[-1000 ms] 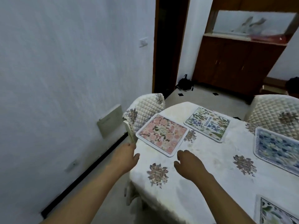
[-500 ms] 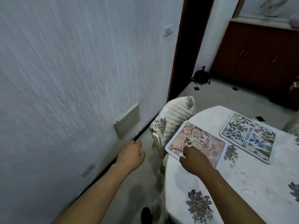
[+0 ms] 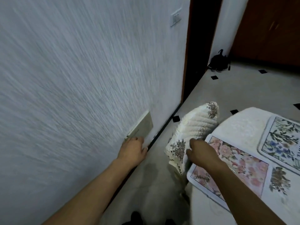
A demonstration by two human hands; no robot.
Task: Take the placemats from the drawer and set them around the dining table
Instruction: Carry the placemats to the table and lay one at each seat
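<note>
A pink floral placemat (image 3: 243,166) lies at the near left edge of the table (image 3: 243,124), which has a white cloth on it. A blue and green floral placemat (image 3: 282,140) lies beyond it at the right. My right hand (image 3: 201,151) hovers over the pink placemat's far left corner, beside the chair back. Its fingers are bent down and hold nothing. My left hand (image 3: 133,150) hangs loose near the wall, low over the floor, empty with the fingers slightly apart.
A chair with a quilted white cover (image 3: 194,127) is pushed against the table's left side. The white wall at the left carries a beige plate (image 3: 141,127) and a switch (image 3: 176,17). A dark doorway (image 3: 199,46), a black bag (image 3: 219,61) and a wooden cabinet (image 3: 267,30) lie beyond.
The view has swung left and down, so the wall fills more of it. My right hand moved from the bare cloth to the pink placemat's left corner. My left hand drifted toward the wall.
</note>
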